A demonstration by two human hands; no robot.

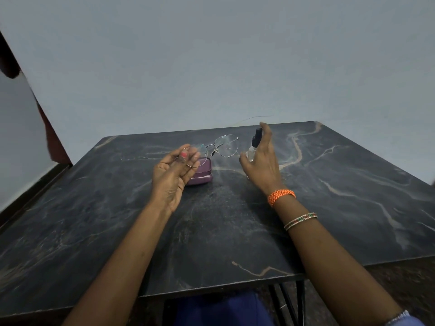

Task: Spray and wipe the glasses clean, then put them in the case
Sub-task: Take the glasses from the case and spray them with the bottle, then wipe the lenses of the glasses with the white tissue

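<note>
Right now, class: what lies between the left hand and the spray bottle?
In the head view, the glasses' free lens hangs between the left hand and spray bottle.

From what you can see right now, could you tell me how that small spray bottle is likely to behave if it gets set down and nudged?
The spray bottle looks slim and tall with a dark pump on top, so it would probably tip easily. Its clear, rounded body suggests it may roll once down. It seems light, since the right hand holds it alone.

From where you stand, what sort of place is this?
Probably a plain room in a home, though that is a guess: a dark marble-patterned table stands against a bare grey wall, with only glasses, a purple case and a spray bottle on hand.
</note>
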